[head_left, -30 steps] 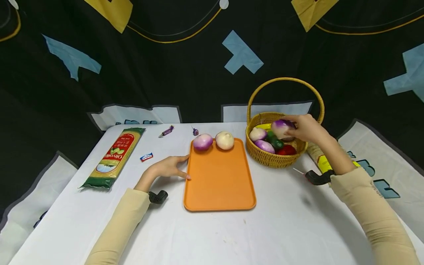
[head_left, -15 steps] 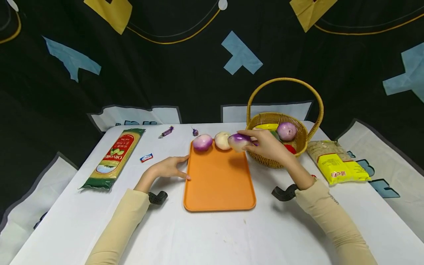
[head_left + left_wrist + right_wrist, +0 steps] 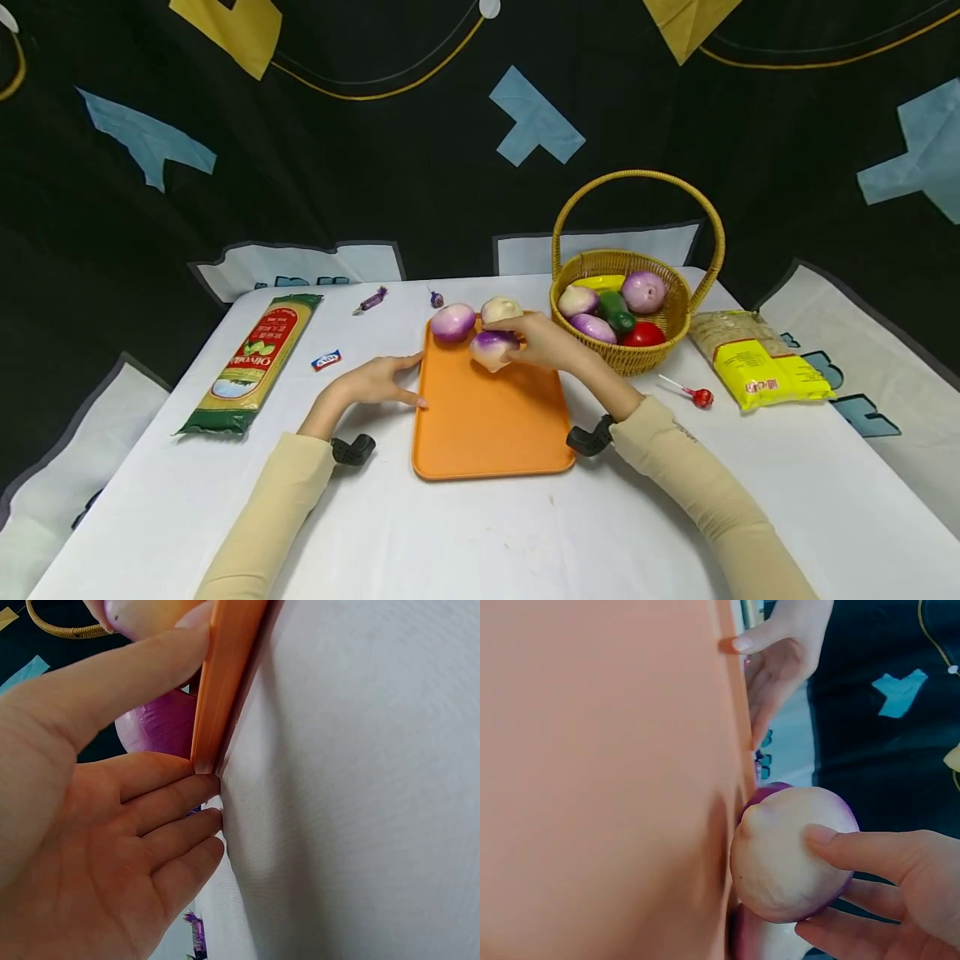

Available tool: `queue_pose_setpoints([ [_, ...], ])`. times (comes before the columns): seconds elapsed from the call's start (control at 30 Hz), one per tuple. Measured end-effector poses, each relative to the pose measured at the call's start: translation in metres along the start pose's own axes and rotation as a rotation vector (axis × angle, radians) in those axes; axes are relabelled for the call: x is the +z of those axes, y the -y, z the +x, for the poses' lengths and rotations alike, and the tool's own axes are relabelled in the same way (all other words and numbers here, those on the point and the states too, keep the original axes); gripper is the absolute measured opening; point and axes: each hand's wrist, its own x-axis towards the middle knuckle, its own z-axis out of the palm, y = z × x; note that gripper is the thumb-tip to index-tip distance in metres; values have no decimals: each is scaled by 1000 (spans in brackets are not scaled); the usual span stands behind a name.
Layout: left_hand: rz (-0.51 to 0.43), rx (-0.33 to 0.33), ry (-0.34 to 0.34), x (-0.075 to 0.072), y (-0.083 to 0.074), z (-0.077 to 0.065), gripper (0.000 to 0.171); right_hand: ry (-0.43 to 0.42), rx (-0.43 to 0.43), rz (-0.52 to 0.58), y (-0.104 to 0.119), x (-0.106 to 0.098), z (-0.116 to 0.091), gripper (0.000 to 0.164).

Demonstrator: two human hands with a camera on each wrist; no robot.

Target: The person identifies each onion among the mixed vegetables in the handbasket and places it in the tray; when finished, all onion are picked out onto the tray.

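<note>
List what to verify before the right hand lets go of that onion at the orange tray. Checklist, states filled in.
1. Right hand has a grip on the held onion: ok, thumb and fingers pinch it.
2. Left hand is at the orange tray: ok, its thumb and fingers touch the left edge.
3. Held onion lies within the tray's outline: ok in the head view.
4. Held onion's underside rests on the tray: cannot tell, the contact is hidden.
5. Held onion is clear of the pale onion behind it: cannot tell, the two overlap in the head view.
</note>
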Motion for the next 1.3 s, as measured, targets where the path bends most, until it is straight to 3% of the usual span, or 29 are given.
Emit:
queue_pose_setpoints([
  [0.4, 13, 14, -12, 0, 2, 0, 97, -37, -56, -40, -1, 15, 20, 45],
  [0.63, 6, 15, -13, -1, 0, -1, 96, -12, -88, -3, 2, 2, 8, 49],
  [0.8, 9, 11, -10, -2, -2, -2, 96, -25, -64, 39, 2, -16, -19, 47],
  [1.03, 10, 15, -16, -2, -2, -3, 95, -34, -24, -38, -3, -59, -54, 49],
  [1.17, 11, 22, -14, -2, -3, -4, 95, -30, -13, -106, -13, -81, -62, 47],
  [1.3, 8, 25, -12, -2, -2, -3, 95, 57, 6, -121, -27, -95, -62, 45],
])
